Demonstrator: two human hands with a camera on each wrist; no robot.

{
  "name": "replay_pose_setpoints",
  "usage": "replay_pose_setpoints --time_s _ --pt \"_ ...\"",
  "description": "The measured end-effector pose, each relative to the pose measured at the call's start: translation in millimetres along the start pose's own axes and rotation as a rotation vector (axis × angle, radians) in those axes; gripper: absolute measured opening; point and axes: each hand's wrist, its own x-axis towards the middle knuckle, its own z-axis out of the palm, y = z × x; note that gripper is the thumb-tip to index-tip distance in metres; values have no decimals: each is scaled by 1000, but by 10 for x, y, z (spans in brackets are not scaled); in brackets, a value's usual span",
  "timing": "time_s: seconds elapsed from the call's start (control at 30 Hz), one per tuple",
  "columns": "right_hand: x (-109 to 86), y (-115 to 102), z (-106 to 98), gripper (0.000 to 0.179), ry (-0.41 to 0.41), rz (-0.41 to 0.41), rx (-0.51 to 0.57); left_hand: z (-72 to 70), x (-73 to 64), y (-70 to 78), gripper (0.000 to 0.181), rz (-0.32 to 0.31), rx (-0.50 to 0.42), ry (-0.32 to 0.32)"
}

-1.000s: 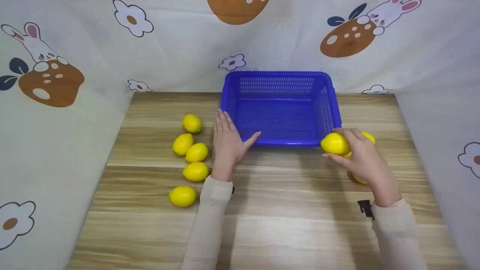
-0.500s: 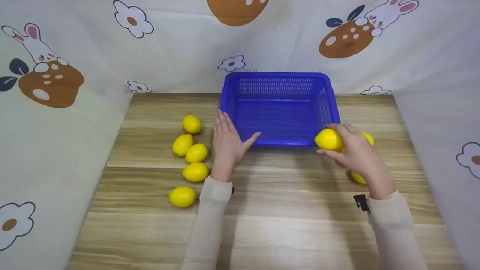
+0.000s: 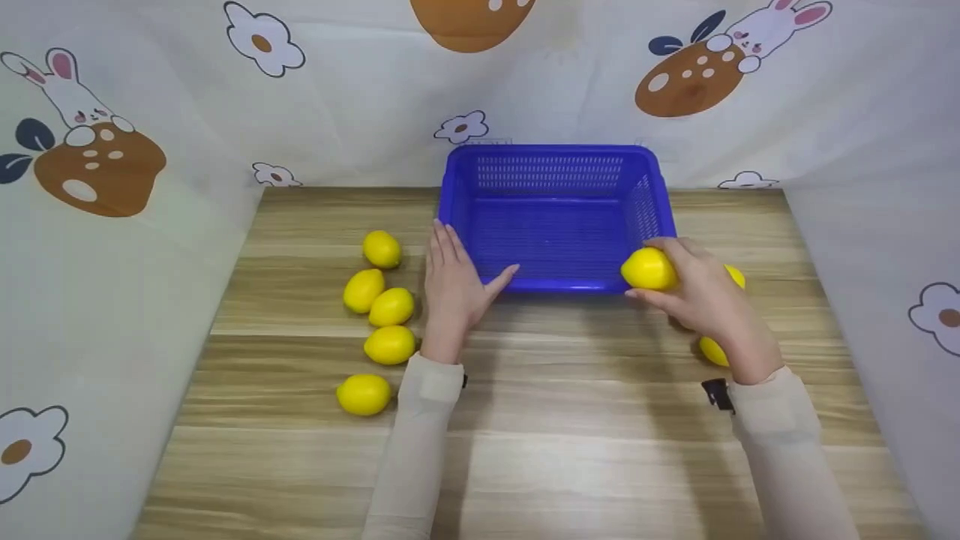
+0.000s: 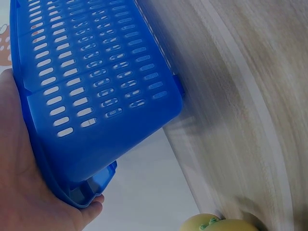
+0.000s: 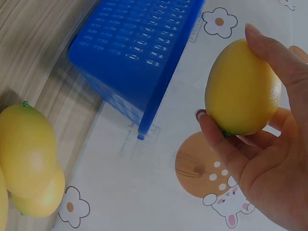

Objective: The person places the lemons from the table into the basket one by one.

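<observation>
A blue plastic basket (image 3: 555, 286) with slotted walls stands at the back of the wooden table, its inside bare. My left hand (image 3: 455, 289) rests on its front left corner, fingers straight along the left rim and thumb spread over the front rim. In the left wrist view the palm lies against the rim (image 4: 30, 130). My right hand (image 3: 709, 292) holds a yellow lemon (image 3: 649, 268) between thumb and fingers, overlapping the basket's front right corner in the head view. From the right wrist, the held lemon (image 5: 243, 89) appears raised beside the basket (image 5: 130, 62).
Several lemons (image 3: 390, 345) lie in a loose column left of the basket. More lemons (image 3: 714, 351) lie on the right, partly hidden by my right hand. A printed cloth (image 3: 352, 112) walls off the back and sides of the table (image 3: 555, 450).
My right hand has moved left and toward the back with the lemon, from beside the basket's front right corner to over it. The left hand stays on the rim.
</observation>
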Motion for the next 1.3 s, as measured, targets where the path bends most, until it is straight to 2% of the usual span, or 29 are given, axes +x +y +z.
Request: replay_pose_setpoints --time_s 0.4,0.77,1.1,1.3 --pt "185 -74 -20 70 -12 4 33 3 -2 1 124 9 19 24" --pt "267 -99 -44 72 -19 22 28 2 6 1 125 -2 24 3" --pt "391 -97 -42 68 21 -23 11 7 -3 -8 123 10 23 32" --pt "428 -113 -46 68 12 -14 1 3 -4 -2 123 8 28 27"
